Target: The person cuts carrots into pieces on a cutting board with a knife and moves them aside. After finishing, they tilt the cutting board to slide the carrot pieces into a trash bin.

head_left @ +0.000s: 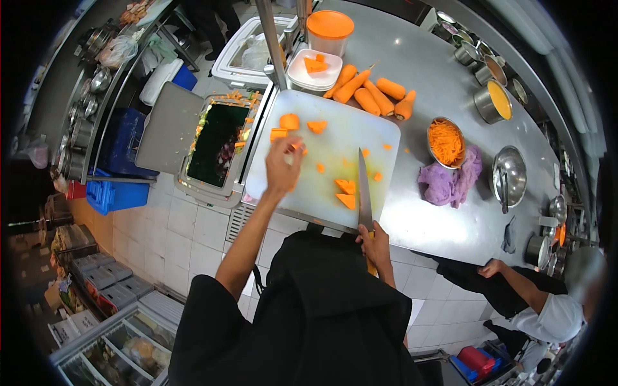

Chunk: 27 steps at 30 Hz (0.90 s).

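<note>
Left hand (pixel 286 166) is over the left part of the white cutting board (pixel 344 116), fingers bent and partly spread; a small carrot piece (pixel 302 150) shows right at the fingertips, can't tell if pinched or just touched. Carrot chunks (pixel 290 121) sit just beyond those fingers toward the board's far left corner, with a flat carrot slice (pixel 279 134) right by the knuckles and another cut chunk (pixel 317 127) a bit to the right. Right hand (pixel 374 248) is at the board's near edge, fingers closed around the yellow handle of the knife (pixel 365 193), index finger along the base of the blade; blade points away over the board's right part, tip toward the far edge. Carrot wedges (pixel 346 193) lie just left of the blade, well apart from the left fingers; small orange bits on both sides of the blade. Board lies at the near left corner of the steel counter (pixel 418 222). Whole peeled carrots (pixel 376 96) are grouped past the board's far edge, beside a white container (pixel 314 69) with orange pieces on its lid and an orange-lidded tub (pixel 330 32). Right of the board: bowl of shredded carrot (pixel 446 143) touching a purple cloth (pixel 450 177), then a metal bowl (pixel 508 177) with a utensil in it, near the counter's right end.
</note>
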Each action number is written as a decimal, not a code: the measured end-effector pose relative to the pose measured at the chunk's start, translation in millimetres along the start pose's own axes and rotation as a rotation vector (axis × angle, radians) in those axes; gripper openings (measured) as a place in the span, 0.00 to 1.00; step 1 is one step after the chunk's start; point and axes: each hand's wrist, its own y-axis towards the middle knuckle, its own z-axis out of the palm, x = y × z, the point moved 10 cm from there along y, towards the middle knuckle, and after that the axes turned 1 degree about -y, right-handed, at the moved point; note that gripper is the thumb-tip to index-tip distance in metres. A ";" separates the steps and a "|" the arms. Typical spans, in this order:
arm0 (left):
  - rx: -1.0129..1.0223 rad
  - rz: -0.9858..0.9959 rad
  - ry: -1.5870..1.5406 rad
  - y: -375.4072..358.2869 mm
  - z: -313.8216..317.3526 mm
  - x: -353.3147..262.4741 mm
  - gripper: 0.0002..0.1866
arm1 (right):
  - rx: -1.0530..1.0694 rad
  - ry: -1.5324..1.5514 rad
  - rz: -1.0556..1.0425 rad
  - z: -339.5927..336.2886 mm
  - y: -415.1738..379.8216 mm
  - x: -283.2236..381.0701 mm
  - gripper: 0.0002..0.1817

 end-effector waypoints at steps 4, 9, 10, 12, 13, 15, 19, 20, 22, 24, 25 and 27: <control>0.105 0.003 -0.099 -50.2 25.3 -4.9 0.09 | -0.032 -0.043 0.021 -3.0 -5.6 3.2 0.19; 0.254 0.037 -0.123 -92.9 43.1 -13.3 0.12 | -0.008 -0.065 0.008 -1.6 -6.7 5.1 0.22; 0.262 0.017 -0.120 -96.6 45.1 -12.1 0.12 | -0.006 -0.061 -0.004 -1.4 -3.8 5.6 0.22; 0.338 0.022 -0.157 -102.6 54.4 -14.3 0.13 | 0.006 -0.060 -0.005 -1.1 -4.6 4.2 0.22; 0.346 0.061 -0.141 -102.4 57.4 -17.7 0.16 | 0.003 -0.056 -0.006 -1.6 -3.8 6.5 0.22; 0.363 0.097 -0.086 -102.8 60.9 -20.9 0.17 | -0.007 -0.053 0.023 -1.4 -5.2 8.0 0.22; 0.360 0.177 0.044 -104.6 67.8 -25.7 0.19 | -0.015 -0.068 0.026 -1.8 -4.8 4.8 0.23; 0.374 0.179 0.073 -105.8 70.8 -24.5 0.19 | -0.017 -0.046 0.037 -0.6 -4.0 2.7 0.23; 0.367 0.171 0.081 -106.2 72.7 -21.7 0.18 | -0.022 -0.028 0.050 -1.7 -3.4 1.7 0.23; 0.363 0.163 0.094 -107.0 73.4 -18.2 0.18 | -0.008 -0.024 0.043 -0.2 -4.0 4.7 0.22; 0.365 0.174 0.097 -106.7 73.5 -18.9 0.18 | -0.007 -0.026 0.043 -0.2 -3.7 5.5 0.22; 0.366 0.179 0.099 -108.1 73.0 -19.4 0.17 | -0.002 -0.030 0.024 -0.3 -4.5 7.4 0.22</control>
